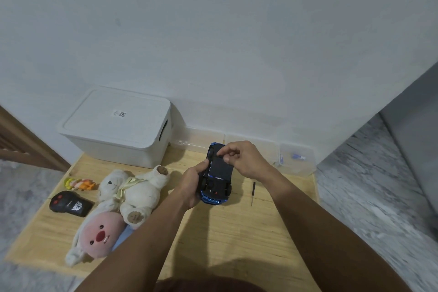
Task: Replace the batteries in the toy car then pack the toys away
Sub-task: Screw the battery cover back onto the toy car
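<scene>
Toy car (219,173) sits belly-up above the table (237,232), its long axis running away from me, nose toward my body. My left hand (193,185) grasps its left flank, while my right hand (241,159) pinches at the far end of the black underside, nearer the battery cover, I judge. The screwdriver (253,193) lies just right of it.

Two plush toys (132,193) (99,236) – one toy car (219,174), one remote (70,204), one screwdriver (253,193), one white box (118,125), one clear container (296,160).
</scene>
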Demonstrator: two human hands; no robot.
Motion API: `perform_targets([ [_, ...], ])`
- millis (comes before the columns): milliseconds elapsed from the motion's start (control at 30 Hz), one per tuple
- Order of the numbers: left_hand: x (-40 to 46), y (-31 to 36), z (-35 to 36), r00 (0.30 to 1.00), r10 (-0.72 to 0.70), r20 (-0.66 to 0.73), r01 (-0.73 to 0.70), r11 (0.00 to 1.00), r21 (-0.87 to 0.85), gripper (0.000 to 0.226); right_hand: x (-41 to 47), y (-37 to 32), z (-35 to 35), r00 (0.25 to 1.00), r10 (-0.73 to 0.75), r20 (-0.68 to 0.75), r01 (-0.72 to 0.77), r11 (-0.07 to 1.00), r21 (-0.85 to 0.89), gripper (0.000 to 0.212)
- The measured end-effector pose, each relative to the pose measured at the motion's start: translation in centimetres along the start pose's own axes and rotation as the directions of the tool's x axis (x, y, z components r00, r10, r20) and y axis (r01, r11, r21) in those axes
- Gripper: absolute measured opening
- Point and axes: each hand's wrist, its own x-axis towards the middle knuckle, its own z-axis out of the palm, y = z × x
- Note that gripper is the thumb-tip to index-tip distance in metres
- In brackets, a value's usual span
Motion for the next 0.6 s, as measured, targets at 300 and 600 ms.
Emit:
perform_targets([
  [300,0.09,-0.01,0.02,1.0,-0.011,0.006,0.011,1.0,0.004,0.044,0.05,-0.04,0.12,1.0,0.005,0.021,-0.005,1.0,0.011,0.022],
  [600,0.22,-0.23,0.03,1.0,-0.013,0.001,0.013,1.0,0.014,0.047,-0.02,-0.07,0.2,0.999,0.028,0.022,-0.027,0.999,-0.024,0.023],
])
